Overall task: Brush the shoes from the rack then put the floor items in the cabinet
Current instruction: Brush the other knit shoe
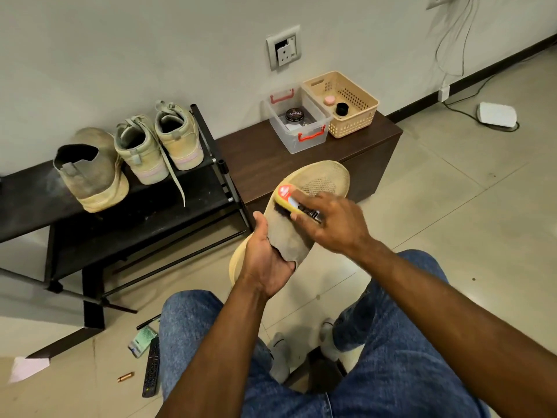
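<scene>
Left hand [268,257] fingers grasp the shoe [304,212] heel; right hand [331,224] fingers grasp the brush [291,202] on its upper.

The person is wearing blue denim jeans [401,372], the fabric showing a faded, mottled wash over both legs. Light grey socks [328,339] are covering the 2 feet. Both forearms are showing bare, with no sleeves reaching them, and the left hand [265,263] and right hand [334,224] are wearing nothing.

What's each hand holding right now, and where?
Left hand grips the shoe at its heel end. Right hand grips the brush across its back, bristles on the shoe.
</scene>
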